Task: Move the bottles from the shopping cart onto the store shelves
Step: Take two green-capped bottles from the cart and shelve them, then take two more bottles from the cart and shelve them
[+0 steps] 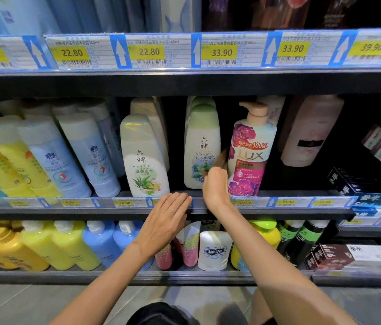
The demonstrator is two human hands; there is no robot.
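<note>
Right hand [215, 186] is gripping the pink LUX pump bottle [250, 156] at its lower left side on the middle shelf [208, 208]; left hand [168, 212], fingers straight, is resting on the shelf edge; bottle is leaning, likely risking toppling against the green-capped bottle [202, 146] just left.

a dark metal store shelving unit [184, 83] is seen filling most of the view, with three tiers visible. the front edge of each tier is lined with a rail of blue-and-white price labels [149, 52] marked with yellow tags and white arrows. the space behind the middle tier is left in deep shadow, while the upper rail is brightly lit from above. at the right, a lower adjoining shelf section [372, 221] is set beside the main unit. beneath the lowest tier, a floor of large grey tiles [32, 303] with thin joints is shown.
</note>
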